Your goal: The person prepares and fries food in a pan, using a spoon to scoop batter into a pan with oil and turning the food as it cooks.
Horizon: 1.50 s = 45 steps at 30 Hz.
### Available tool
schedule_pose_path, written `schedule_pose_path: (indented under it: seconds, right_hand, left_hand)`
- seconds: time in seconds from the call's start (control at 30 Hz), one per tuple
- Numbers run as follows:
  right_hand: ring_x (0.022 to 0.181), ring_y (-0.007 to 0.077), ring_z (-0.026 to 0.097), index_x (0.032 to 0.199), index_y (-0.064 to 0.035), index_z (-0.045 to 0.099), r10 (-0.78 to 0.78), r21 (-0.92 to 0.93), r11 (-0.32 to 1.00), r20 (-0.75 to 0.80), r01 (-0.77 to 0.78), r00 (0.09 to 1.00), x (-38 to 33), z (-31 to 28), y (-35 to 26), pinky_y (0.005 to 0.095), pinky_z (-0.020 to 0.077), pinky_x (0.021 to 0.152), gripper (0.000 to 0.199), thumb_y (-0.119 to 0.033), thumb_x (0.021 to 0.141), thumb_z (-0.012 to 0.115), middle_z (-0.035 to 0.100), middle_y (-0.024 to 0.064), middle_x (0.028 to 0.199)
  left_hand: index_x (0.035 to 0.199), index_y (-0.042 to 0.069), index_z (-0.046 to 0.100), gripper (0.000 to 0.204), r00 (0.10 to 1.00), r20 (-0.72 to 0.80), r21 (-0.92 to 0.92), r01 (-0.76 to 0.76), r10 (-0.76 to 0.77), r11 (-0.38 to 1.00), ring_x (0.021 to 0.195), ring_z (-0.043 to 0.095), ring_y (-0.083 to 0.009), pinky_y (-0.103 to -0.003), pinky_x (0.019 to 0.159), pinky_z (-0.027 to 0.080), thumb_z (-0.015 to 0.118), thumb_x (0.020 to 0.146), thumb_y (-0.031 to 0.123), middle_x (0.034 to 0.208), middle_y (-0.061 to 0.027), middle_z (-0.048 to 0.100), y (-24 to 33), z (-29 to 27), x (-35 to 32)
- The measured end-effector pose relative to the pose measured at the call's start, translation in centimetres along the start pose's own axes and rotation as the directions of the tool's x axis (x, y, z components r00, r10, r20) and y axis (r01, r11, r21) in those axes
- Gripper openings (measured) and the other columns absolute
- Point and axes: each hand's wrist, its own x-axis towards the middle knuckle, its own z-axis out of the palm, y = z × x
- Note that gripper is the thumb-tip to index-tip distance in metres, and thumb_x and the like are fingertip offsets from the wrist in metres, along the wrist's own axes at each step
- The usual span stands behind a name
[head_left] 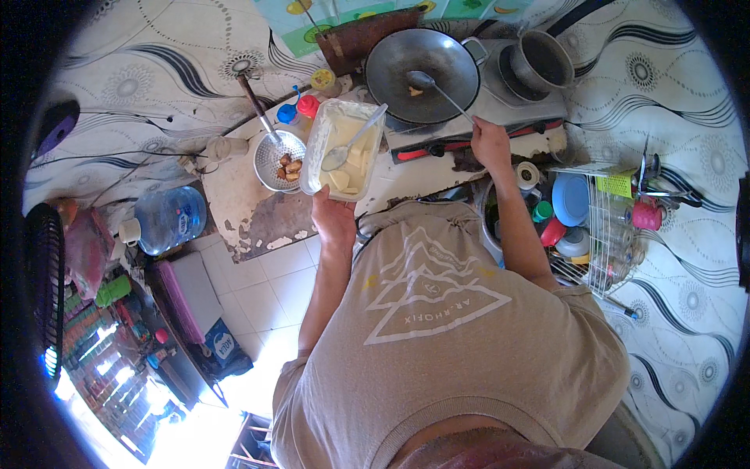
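From my remote station I record both hands apart and occupied. The left hand [334, 223] grips the near end of a plastic tub [315, 156]; the right hand [491, 147] is closed on the handle of a metal ladle [420, 79]. The ladle's long axis runs forward and leftward from that hand into the wok [441, 59], which lies ahead, nearer the right hand.

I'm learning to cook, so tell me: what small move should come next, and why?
Probably scoop up the small brown piece in the wok: it lies by the bowl of the long spoon that the right hand holds, and browned pieces sit in the strainer.
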Motion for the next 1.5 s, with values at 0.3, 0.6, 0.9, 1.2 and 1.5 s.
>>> schedule_pose_path:
  seconds: [0.3, 0.6, 0.9, 1.2, 1.5]
  right_hand:
    - [0.076, 0.0435, 0.063, 0.104, -0.0007, 0.068, 0.008, -0.022, 1.0, 0.016, -0.007, 1.0, -0.5, -0.4, -1.1, 0.0496, 0.0506, 0.07, 0.025, -0.01, 0.086, 0.054, 0.063, 0.0268, 0.08]
    - [0.071, 0.0431, 0.064, 0.105, 0.0025, 0.066, -0.011, 0.017, 1.0, -0.04, 0.012, 0.999, -1.1, 0.2, -0.4, 0.0502, 0.0513, 0.068, 0.026, -0.009, 0.085, 0.054, 0.063, 0.0278, 0.077]
    - [0.076, 0.0438, 0.062, 0.105, 0.0028, 0.066, 0.034, -0.006, 0.999, -0.011, -0.034, 0.999, -2.2, 0.2, -1.4, 0.0485, 0.0497, 0.071, 0.026, -0.01, 0.088, 0.052, 0.062, 0.0289, 0.08]
    - [0.077, 0.0439, 0.063, 0.107, -0.0011, 0.067, 0.148, -0.001, 0.989, 0.007, -0.148, 0.989, -3.4, -0.1, -4.7, 0.0498, 0.0506, 0.073, 0.027, -0.014, 0.089, 0.051, 0.064, 0.0273, 0.083]
    - [0.076, 0.0418, 0.064, 0.11, -0.0021, 0.064, 0.156, -0.08, 0.984, -0.06, -0.161, 0.986, -4.5, 3.0, -4.5, 0.0514, 0.051, 0.071, 0.029, -0.016, 0.089, 0.051, 0.066, 0.0244, 0.084]
  left_hand:
    - [0.139, 0.004, 0.037, 0.059, 1.0, -0.01, -0.003, 0.026, -0.026, 1.0, 0.128, 0.045, -0.0264, -0.043, 0.107, 0.037, 0.053, 0.088, 0.029, 0.138, -0.0117, 0.045, 0.1, -0.3, 0.5]
    - [0.138, 0.004, 0.037, 0.058, 0.998, 0.019, -0.011, 0.061, -0.061, 0.998, 0.126, 0.046, -0.0269, -0.044, 0.106, 0.038, 0.053, 0.087, 0.027, 0.137, -0.012, 0.046, 0.3, -0.5, 1.0]
    - [0.138, 0.003, 0.038, 0.056, 0.995, 0.001, -0.005, 0.095, -0.095, 0.995, 0.126, 0.045, -0.0274, -0.044, 0.106, 0.037, 0.051, 0.088, 0.026, 0.137, -0.0128, 0.046, 1.1, -0.5, 1.4]
    - [0.139, 0.004, 0.037, 0.057, 0.992, 0.061, 0.039, 0.111, -0.113, 0.993, 0.127, 0.045, -0.0262, -0.044, 0.106, 0.037, 0.051, 0.089, 0.026, 0.138, -0.0113, 0.045, 2.8, -1.2, 2.1]
    - [0.14, 0.006, 0.036, 0.059, 0.979, 0.109, 0.086, 0.163, -0.172, 0.983, 0.127, 0.045, -0.0257, -0.043, 0.105, 0.038, 0.052, 0.088, 0.029, 0.139, -0.0108, 0.045, 4.2, -2.9, 2.6]
